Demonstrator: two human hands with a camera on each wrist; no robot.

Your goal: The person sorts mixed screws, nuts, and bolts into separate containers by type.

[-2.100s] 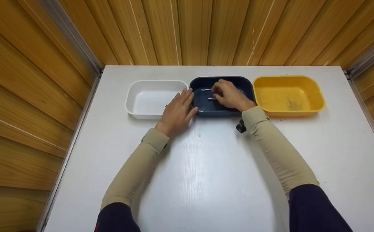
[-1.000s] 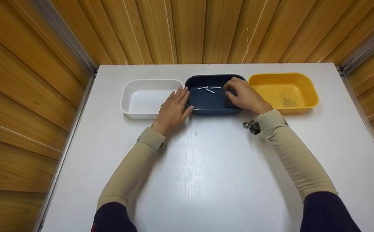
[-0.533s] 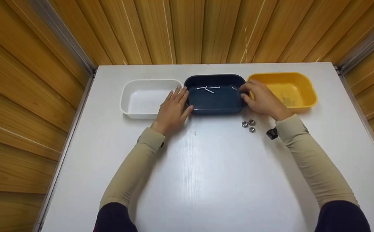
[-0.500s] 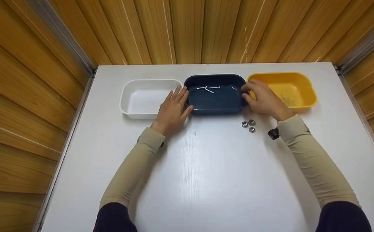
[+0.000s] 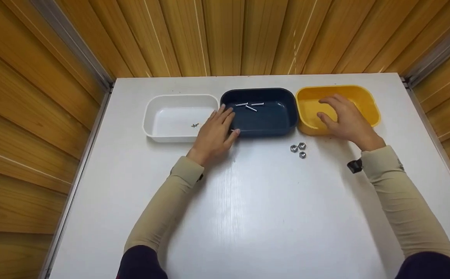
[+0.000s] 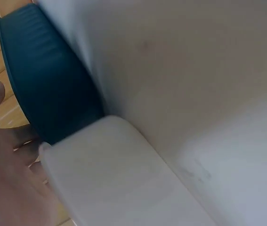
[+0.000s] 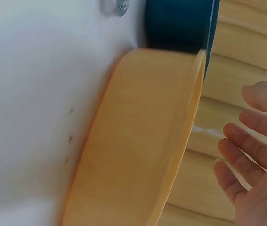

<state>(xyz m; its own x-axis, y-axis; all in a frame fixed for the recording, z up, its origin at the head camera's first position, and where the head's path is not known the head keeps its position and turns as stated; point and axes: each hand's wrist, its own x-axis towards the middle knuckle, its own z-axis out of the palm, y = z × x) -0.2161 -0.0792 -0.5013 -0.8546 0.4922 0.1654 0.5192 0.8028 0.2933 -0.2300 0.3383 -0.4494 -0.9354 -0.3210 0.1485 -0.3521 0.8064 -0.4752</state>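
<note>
My left hand [image 5: 214, 133] rests with extended fingers across the touching ends of the white bin [image 5: 162, 137] and the navy bin [image 5: 267, 122]. In the left wrist view, part of the left hand [image 6: 13, 174] shows beside both rims. Three silver screws [image 5: 251, 108] lie toward the back of the navy bin. My right hand [image 5: 349, 120] hovers over the yellow bin [image 5: 310, 108], thumb and fingers apart. The right wrist view shows this right hand [image 7: 255, 150] with loosely bent fingers, holding nothing. Three hex nuts [image 5: 302, 146] lie on the table in front of the bins.
Tiny screws [image 5: 194, 125] lie in the white bin near my left hand. The bins stand side by side along the back of the white table [image 5: 248, 217]. Wood-patterned panels [image 5: 225, 35] rise behind it. My right hand covers part of the yellow bin's inside.
My right hand has moved right, out of the navy bin to above the yellow one, and its fingers have spread. The nuts have come into view. My left hand has shifted slightly right.
</note>
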